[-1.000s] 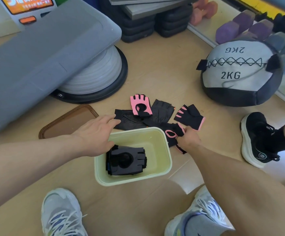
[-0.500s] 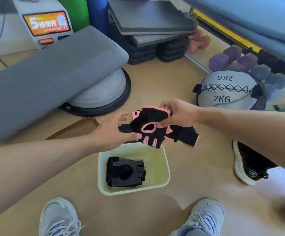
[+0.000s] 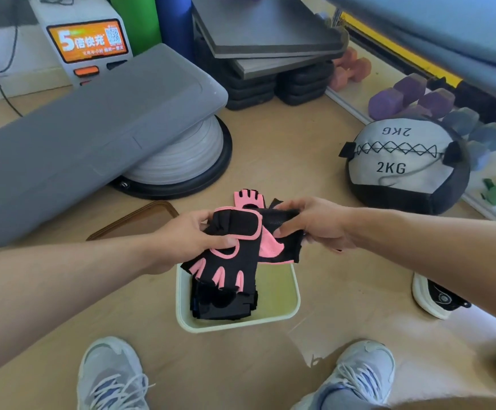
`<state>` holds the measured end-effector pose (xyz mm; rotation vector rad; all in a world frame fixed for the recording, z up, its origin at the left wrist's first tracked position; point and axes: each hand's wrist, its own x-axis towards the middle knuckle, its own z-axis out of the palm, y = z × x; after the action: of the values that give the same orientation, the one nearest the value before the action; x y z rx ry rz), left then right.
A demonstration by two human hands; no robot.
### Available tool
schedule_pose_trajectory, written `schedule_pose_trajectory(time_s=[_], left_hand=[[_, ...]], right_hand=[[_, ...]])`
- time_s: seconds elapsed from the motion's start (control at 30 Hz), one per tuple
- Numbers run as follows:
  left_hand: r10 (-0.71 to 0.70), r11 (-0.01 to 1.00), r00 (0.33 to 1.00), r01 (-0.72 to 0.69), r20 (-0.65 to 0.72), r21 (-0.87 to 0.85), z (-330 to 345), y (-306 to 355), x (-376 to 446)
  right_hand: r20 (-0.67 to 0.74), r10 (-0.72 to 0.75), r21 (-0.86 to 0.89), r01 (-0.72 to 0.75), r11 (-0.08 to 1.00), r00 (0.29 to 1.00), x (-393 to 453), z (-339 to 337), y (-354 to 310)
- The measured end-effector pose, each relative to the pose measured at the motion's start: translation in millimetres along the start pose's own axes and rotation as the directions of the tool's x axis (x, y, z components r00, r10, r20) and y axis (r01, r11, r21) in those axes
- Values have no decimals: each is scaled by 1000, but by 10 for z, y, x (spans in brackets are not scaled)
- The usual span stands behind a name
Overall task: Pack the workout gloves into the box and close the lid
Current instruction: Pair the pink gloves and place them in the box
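Our left hand (image 3: 190,244) and right hand (image 3: 315,226) both pinch soft, limp black-and-pink fingerless workout gloves (image 3: 235,247) above the pale-green plastic box (image 3: 285,303); we judge the cuffs grip best.

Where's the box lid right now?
In the head view, the brown lid lies flat on the floor, left of the box, beside the grey step board, behind the left hand.
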<state>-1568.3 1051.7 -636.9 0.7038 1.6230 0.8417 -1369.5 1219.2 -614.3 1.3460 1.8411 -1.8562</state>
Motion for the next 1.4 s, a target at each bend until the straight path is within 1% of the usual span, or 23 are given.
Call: schedule_pose_trajectory(time_s=[0.03,0.1,0.17,0.2,0.27,0.33,0.37,0.4,0.43,0.47,0.5,0.53,0.57,0.63,0.77,0.83,0.9,1.0,1.07,1.13,1.2,1.3,1.4], left_hand=[[-20,999,1000,20,-9,38,-16,-35,15],[-56,995,995,62,-85,73,-43,-111,62],[-91,994,984,98,-156,38,-59,-156,89],[-103,994,981,108,-165,19,-62,-163,95],[-120,993,980,119,-157,-17,-54,-154,105],[-134,990,981,125,-142,-72,-35,-126,113],[-137,986,983,123,-123,-115,-19,-105,118],[-134,979,986,116,-99,-167,3,-77,118],[-126,971,989,107,-79,-215,27,-46,114],[-117,963,991,96,-67,-251,50,-14,109],[-109,958,992,88,-63,-272,68,15,108],[-103,958,993,82,-63,-276,78,36,101],[-104,958,992,83,-64,-275,81,52,88],[-116,954,992,100,-40,-282,60,63,59],[-148,932,988,151,34,-330,33,90,34],[-130,935,990,143,60,-326,59,122,19],[-89,949,993,108,77,-296,92,136,12],[-41,958,994,68,100,-279,106,116,27],[-33,959,992,65,118,-276,96,85,48],[-48,965,991,77,123,-250,83,39,73],[-73,977,993,89,90,-195,77,-21,94],[-86,990,996,81,-35,-114,68,-112,146],[-99,991,986,86,-131,-106,28,-186,209]], right_hand=[[-54,-6,13,7,1000,999,14,-12,-1],[-167,-34,63,45,997,985,30,-36,-23],[-283,-80,76,105,992,956,23,-45,-40],[-326,-108,60,135,989,939,4,-35,-48],[-379,-176,14,196,981,909,-51,27,-69],[-383,-258,-62,254,965,887,-104,128,-86],[-338,-312,-121,288,950,888,-146,195,-98],[-244,-368,-197,326,925,897,-187,264,-105],[-113,-407,-288,362,887,907,-237,336,-113],[15,-412,-388,385,837,911,-289,413,-113],[110,-405,-479,405,779,908,-337,486,-105],[163,-410,-535,430,727,897,-373,547,-96],[185,-442,-562,463,686,878,-378,576,-76],[186,-511,-583,513,631,839,-349,582,-7],[54,-532,-554,469,688,845,-295,479,80],[12,-575,-552,485,678,818,-264,472,100],[12,-605,-536,516,668,796,-226,470,103],[39,-602,-572,512,641,798,-204,466,134],[60,-595,-622,496,606,802,-209,492,163],[29,-611,-626,491,606,791,-192,527,199],[-27,-577,-568,462,681,816,-161,522,222],[-121,-470,-398,390,830,875,-105,437,234],[-288,-377,-329,278,902,880,3,276,224]])
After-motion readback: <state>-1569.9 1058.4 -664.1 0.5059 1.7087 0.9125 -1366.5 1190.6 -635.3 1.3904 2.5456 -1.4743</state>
